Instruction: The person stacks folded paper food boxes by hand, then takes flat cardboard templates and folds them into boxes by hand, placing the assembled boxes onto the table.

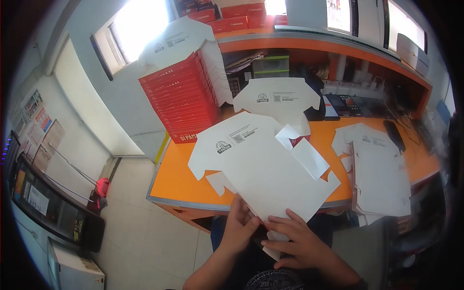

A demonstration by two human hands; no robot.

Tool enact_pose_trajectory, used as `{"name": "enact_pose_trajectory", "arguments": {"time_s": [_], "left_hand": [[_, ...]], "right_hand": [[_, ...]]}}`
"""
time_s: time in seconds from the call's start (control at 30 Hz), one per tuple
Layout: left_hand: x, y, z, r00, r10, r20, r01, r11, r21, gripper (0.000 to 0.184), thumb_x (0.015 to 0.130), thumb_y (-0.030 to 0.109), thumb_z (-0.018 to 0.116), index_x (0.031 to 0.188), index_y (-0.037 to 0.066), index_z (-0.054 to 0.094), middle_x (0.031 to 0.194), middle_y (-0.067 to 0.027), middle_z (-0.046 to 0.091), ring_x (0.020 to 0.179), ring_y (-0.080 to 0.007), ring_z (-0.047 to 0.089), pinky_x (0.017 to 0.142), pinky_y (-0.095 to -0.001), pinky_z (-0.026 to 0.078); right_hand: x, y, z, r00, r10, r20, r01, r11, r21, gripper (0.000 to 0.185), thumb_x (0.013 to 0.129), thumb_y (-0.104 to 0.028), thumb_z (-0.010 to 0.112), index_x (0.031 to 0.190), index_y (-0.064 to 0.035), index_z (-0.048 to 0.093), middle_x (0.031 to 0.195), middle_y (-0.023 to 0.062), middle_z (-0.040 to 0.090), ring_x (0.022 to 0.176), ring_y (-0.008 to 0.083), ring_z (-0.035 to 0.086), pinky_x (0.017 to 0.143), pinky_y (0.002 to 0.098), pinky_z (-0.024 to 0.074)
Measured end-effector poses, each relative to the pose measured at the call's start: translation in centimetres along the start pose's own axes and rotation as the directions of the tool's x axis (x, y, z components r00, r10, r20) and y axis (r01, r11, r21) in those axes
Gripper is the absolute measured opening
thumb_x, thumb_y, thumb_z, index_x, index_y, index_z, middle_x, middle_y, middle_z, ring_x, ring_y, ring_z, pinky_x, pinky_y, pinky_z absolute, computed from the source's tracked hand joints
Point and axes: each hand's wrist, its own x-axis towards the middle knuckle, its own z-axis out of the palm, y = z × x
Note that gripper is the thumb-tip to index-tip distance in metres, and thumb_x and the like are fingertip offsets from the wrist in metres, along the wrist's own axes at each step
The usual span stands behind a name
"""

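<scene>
A white die-cut cardboard sheet (270, 169) with printed logo and code lies tilted over the orange table's front edge, its side flaps partly raised. My left hand (239, 224) grips its near left edge, thumb and fingers closed on the cardboard. My right hand (295, 239) is spread over the near edge and a small folded flap, fingers apart and touching it. Behind it rests a similar white sheet (278, 99). To the right is a pile of flat white cut sheets (379, 169).
A tall stack of red boxes (179, 96) with white lids stands at the table's back left. The orange table (179, 186) also holds a black phone-like object (394, 135) at right. Behind are an orange shelf (328, 46) and a green-edged container (270, 66).
</scene>
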Motion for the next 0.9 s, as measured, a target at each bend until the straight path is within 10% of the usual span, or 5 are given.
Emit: {"name": "enact_pose_trajectory", "arguments": {"time_s": [0.37, 0.57, 0.9], "left_hand": [[-0.7, -0.2, 1.7, 0.977, -0.133, -0.17, 0.119, 0.989, -0.089, 0.056, 0.1, 0.011, 0.065, 0.147, 0.0, 0.036, 0.137, -0.0175, 0.056, 0.125, -0.0279, 0.062, 0.098, -0.0479, 0.059], [-2.4, -0.6, 4.7, 0.98, 0.132, -0.152, -0.101, 0.975, 0.196, 0.05, 0.1, -0.001, 0.062, 0.142, -0.002, 0.034, 0.135, -0.017, 0.054, 0.126, -0.0243, 0.059, 0.102, -0.0401, 0.054], [-3.1, 0.1, 4.3, 0.982, 0.186, 0.043, -0.177, 0.802, 0.57, 0.063, 0.101, -0.003, 0.057, 0.148, -0.005, 0.015, 0.137, -0.0222, 0.049, 0.118, -0.0286, 0.063, 0.099, -0.0405, 0.055]], "right_hand": [[-2.0, 0.3, -0.4, 0.99, -0.019, -0.136, -0.002, 0.988, -0.155, 0.036, 0.079, -0.04, 0.087, 0.108, -0.0211, 0.079, 0.131, 0.0096, 0.064, 0.134, 0.0332, 0.058, 0.117, 0.0646, 0.0336], [-2.4, -0.5, 0.6, 0.779, -0.112, -0.617, -0.148, 0.923, -0.355, 0.023, 0.081, -0.028, 0.086, 0.084, -0.0128, 0.069, 0.111, 0.0083, 0.064, 0.103, 0.0281, 0.062, 0.102, 0.0585, 0.0425], [-1.2, -0.9, 0.6, 0.703, -0.089, -0.705, -0.181, 0.937, -0.299, 0.027, 0.078, -0.027, 0.088, 0.082, -0.0104, 0.067, 0.104, 0.007, 0.057, 0.096, 0.0285, 0.055, 0.093, 0.0525, 0.0424]]}}
